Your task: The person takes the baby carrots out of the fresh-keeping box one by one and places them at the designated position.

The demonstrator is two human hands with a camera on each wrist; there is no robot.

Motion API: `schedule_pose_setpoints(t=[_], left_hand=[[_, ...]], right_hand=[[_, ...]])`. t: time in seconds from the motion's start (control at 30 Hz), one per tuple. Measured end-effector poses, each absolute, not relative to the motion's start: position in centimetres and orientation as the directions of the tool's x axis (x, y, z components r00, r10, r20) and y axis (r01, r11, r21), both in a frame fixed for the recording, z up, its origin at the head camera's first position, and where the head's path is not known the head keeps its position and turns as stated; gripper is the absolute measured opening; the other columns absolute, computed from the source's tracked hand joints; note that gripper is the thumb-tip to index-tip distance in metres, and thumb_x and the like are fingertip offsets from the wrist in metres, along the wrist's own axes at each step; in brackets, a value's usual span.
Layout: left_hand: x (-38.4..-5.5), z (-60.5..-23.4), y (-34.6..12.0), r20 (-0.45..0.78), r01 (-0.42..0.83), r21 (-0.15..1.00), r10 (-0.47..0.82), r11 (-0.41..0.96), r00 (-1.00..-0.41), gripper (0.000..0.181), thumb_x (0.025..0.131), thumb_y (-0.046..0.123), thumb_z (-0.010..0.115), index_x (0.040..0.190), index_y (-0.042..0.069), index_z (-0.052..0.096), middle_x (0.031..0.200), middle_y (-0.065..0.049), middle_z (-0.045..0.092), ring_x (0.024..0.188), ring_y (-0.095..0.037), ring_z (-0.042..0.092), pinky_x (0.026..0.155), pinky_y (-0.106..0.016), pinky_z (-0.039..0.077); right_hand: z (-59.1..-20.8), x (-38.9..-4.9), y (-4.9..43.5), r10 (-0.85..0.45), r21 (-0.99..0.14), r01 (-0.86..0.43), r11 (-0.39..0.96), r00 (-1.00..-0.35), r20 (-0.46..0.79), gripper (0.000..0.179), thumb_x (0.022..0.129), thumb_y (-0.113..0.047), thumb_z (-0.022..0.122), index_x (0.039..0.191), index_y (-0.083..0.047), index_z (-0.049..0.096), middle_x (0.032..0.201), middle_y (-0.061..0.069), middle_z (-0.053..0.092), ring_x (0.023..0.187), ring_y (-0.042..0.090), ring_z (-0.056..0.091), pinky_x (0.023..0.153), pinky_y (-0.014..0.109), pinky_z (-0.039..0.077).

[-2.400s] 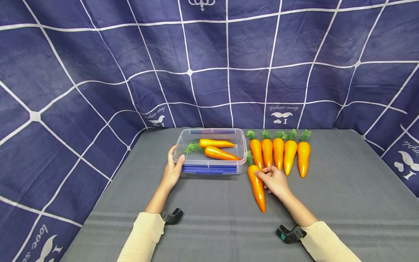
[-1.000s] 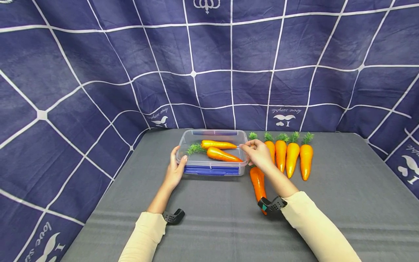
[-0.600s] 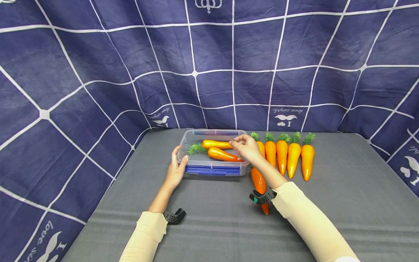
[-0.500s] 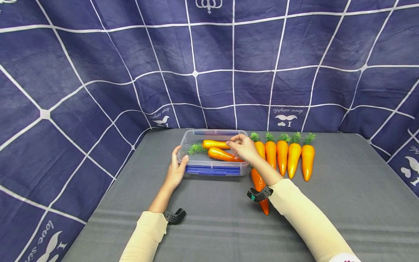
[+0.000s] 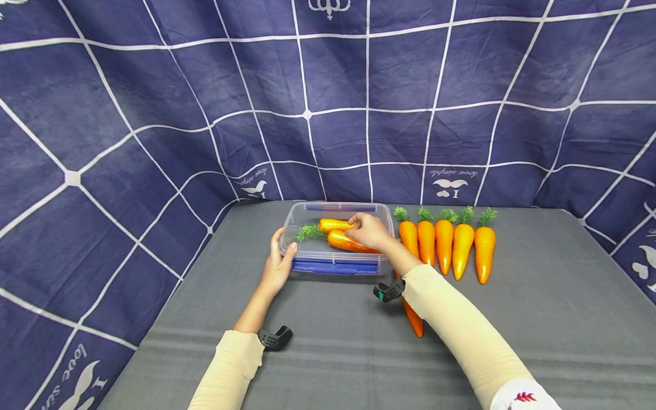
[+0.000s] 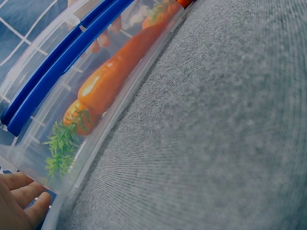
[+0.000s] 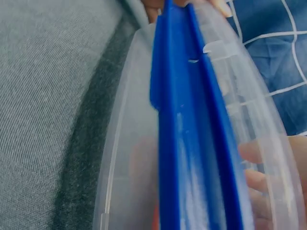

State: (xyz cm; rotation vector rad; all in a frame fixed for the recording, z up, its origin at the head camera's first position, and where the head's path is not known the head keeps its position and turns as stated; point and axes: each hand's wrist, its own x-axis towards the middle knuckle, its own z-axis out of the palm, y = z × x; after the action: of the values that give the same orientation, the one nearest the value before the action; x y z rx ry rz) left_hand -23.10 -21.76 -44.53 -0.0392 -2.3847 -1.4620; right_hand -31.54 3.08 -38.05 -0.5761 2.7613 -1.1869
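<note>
A clear plastic box (image 5: 338,266) with blue side clips stands on the grey cloth, two carrots inside. My left hand (image 5: 277,267) holds its left end, thumb over the near corner; its fingers also show in the left wrist view at the box's end. My right hand (image 5: 371,232) reaches into the box from the right, thumb and forefinger on either side of the rear carrot (image 5: 333,225), covering its tip. Against that hand lies the front carrot (image 5: 344,241). Through the clear wall, fingers of the right hand (image 7: 300,158) show in the right wrist view.
Right of the box, several carrots (image 5: 444,245) lie in a row, leafy tops away from me. Another carrot (image 5: 413,320) lies nearer, mostly hidden under the right forearm. A blue checked curtain (image 5: 359,102) rises behind the table.
The right hand has let go of the nearer carrot beside the row. It has moved left over the box's right rim and down onto the rear carrot. The left hand stays on the box.
</note>
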Motion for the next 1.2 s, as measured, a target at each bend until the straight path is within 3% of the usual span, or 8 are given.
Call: schedule_pose_setpoints(t=[0.27,0.5,0.7,0.87,1.2], left_hand=[[-23.10,-44.55,-21.76,0.299,0.201,0.863,-0.150,0.463,-0.942,0.055,0.101,0.030,0.051,0.149,0.021,0.028,0.138,-0.030,0.045,0.121,-0.045,0.047,0.101,-0.060,0.032],[-23.09,-44.42,-21.75,0.303,0.207,0.865,-0.146,0.457,-0.942,0.054,0.101,0.030,0.051,0.149,0.021,0.028,0.137,-0.030,0.046,0.120,-0.044,0.047,0.101,-0.059,0.032],[-23.07,-44.51,-21.75,0.316,0.222,0.863,-0.141,0.455,-0.938,0.054,0.101,0.029,0.052,0.149,0.020,0.029,0.137,-0.030,0.046,0.119,-0.043,0.048,0.101,-0.058,0.032],[-23.07,-44.46,-21.72,0.318,0.225,0.863,-0.141,0.452,-0.938,0.054,0.101,0.030,0.052,0.149,0.020,0.029,0.140,-0.028,0.044,0.121,-0.043,0.046,0.102,-0.058,0.032],[-22.97,-44.41,-21.69,0.314,0.218,0.862,-0.144,0.459,-0.939,0.054,0.101,0.028,0.052,0.149,0.019,0.029,0.138,-0.029,0.045,0.118,-0.044,0.048,0.101,-0.058,0.032]], right_hand=[[-38.77,-31.96,2.68,-0.473,-0.546,-0.418,0.726,-0.880,0.044,0.033,0.082,-0.012,0.069,0.111,0.004,0.063,0.097,0.015,0.067,0.093,0.029,0.061,0.088,0.038,0.047],[-39.01,-32.04,2.29,-0.511,-0.402,-0.462,0.791,-0.859,-0.017,0.043,0.079,-0.013,0.070,0.118,0.003,0.063,0.107,0.015,0.067,0.095,0.029,0.058,0.089,0.040,0.045],[-39.03,-31.95,2.18,-0.498,-0.398,-0.419,0.816,-0.859,-0.116,0.043,0.078,-0.016,0.073,0.117,0.002,0.065,0.110,0.013,0.067,0.107,0.029,0.059,0.094,0.039,0.044],[-38.83,-31.76,2.19,-0.498,-0.401,-0.417,0.815,-0.859,-0.120,0.037,0.078,-0.017,0.074,0.110,0.001,0.068,0.105,0.011,0.068,0.102,0.028,0.061,0.091,0.038,0.047],[-38.90,-31.69,2.48,-0.456,-0.554,-0.420,0.719,-0.886,0.079,0.049,0.076,-0.024,0.080,0.115,0.001,0.065,0.089,0.008,0.068,0.083,0.022,0.061,0.076,0.034,0.049]])
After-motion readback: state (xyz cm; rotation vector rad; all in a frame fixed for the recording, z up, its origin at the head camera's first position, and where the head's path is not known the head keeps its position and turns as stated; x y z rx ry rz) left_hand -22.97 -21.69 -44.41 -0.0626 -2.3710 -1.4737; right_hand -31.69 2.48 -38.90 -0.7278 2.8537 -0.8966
